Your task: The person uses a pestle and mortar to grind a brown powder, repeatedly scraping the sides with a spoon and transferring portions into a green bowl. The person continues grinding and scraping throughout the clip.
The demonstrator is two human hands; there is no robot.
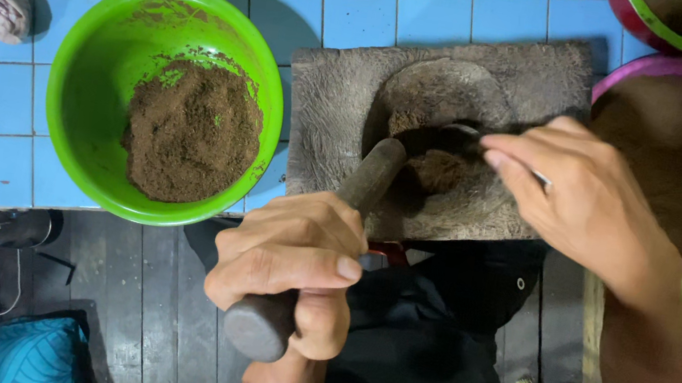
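While my left hand (293, 270) is fisted tight around the dark cylindrical stone pestle (337, 218), its tip sits tilted in the rough grey stone mortar slab (336, 101), on coarse brown ground powder (434, 169). Right hand (583, 201) arches palm-down, fingers pinching a metal spoon (467, 134) over the hollow. Glossy green plastic bowl (86, 90) of the same powder sits just left.

Rough stone mortar (345, 102), glossy plastic bowl (87, 82)
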